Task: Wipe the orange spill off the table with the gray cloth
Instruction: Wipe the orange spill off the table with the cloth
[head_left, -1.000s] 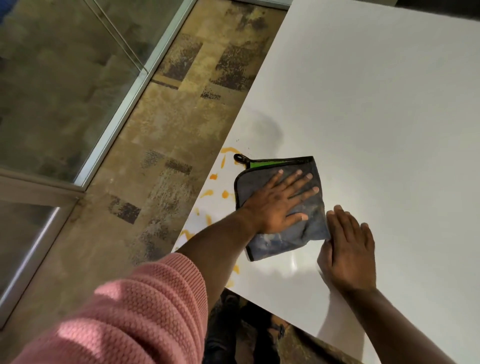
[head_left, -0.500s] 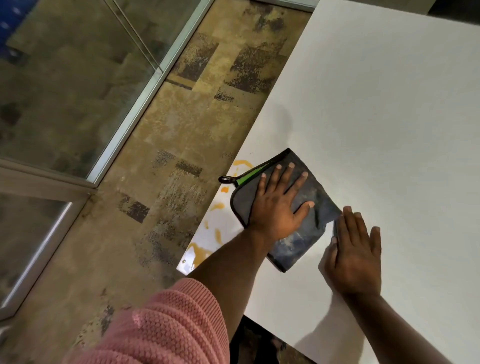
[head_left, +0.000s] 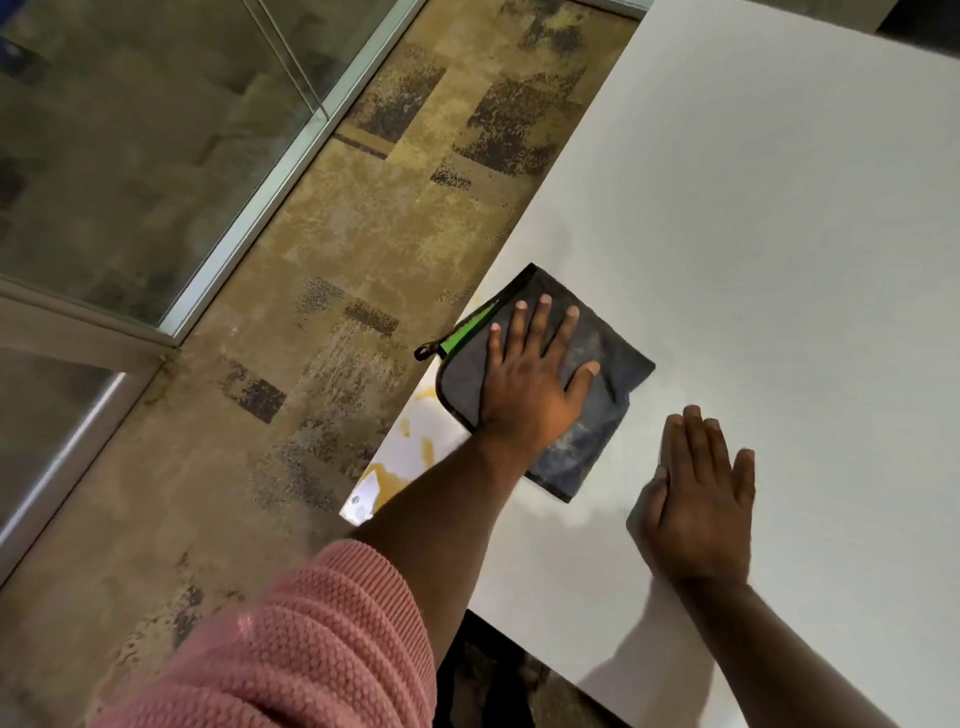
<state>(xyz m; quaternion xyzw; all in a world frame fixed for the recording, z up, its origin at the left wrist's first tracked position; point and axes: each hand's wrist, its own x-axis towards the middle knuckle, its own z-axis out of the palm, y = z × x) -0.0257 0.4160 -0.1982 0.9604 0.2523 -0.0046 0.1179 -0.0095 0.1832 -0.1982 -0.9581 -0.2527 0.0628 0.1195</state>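
Observation:
A gray cloth with a green strip and a black loop lies flat on the white table, close to its left edge. My left hand presses down on the cloth, palm flat and fingers spread. Orange spill streaks the table's near left corner, just left of my left forearm; part of it is hidden under the cloth and arm. My right hand rests flat on the bare table, to the right of the cloth and apart from it.
The table's left edge runs diagonally beside patterned brown carpet. A glass partition with a metal frame stands further left. The near table edge is just below my right wrist.
My left hand has slid the cloth toward the table's left edge, over the upper orange marks, and turned it. My right hand is now apart from the cloth.

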